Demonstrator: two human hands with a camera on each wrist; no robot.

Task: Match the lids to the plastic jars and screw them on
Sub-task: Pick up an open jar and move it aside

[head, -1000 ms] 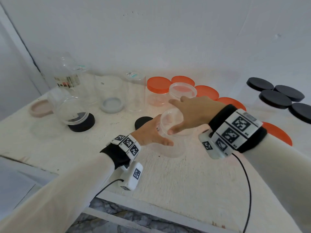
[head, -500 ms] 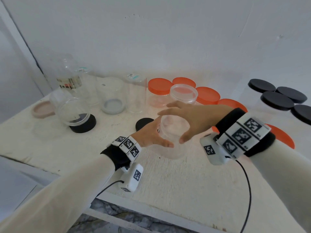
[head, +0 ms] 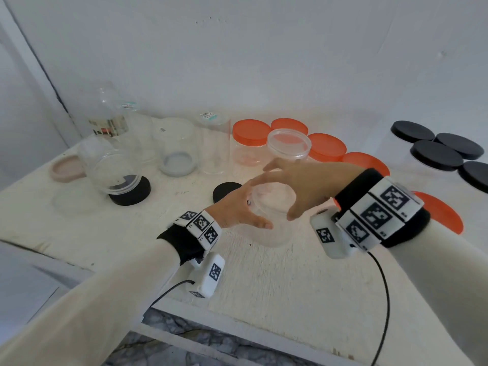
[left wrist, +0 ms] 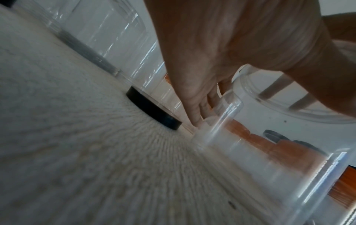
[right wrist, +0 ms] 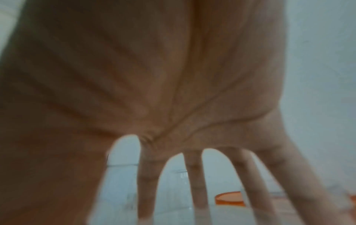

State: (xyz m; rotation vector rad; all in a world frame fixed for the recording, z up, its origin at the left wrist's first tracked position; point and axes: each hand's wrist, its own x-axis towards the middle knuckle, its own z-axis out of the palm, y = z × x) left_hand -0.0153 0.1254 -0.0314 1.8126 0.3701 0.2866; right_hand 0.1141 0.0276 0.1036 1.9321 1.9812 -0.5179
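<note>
A clear plastic jar (head: 266,233) stands upright on the white table (head: 290,281). My left hand (head: 237,210) grips its side, thumb in front and fingers behind it. A clear lid (head: 274,199) sits on the jar's mouth. My right hand (head: 295,188) arches over the lid with thumb and fingers spread around its rim. In the left wrist view the jar (left wrist: 269,159) fills the right side, with my left hand (left wrist: 212,53) wrapped round it. The right wrist view is blurred and shows my right hand (right wrist: 173,91) with straight, splayed fingers.
A small black lid (head: 227,190) lies just left of the jar. Further left a clear jar (head: 113,167) leans on a black lid (head: 130,192), near a pink lid (head: 66,169). Open clear jars, orange-lidded jars (head: 249,133) and black-lidded jars (head: 435,154) line the back.
My right hand let go of the lid it was gripping, swung back to the right and now has its fingers spread over it. The left hand kept hold of the jar.
</note>
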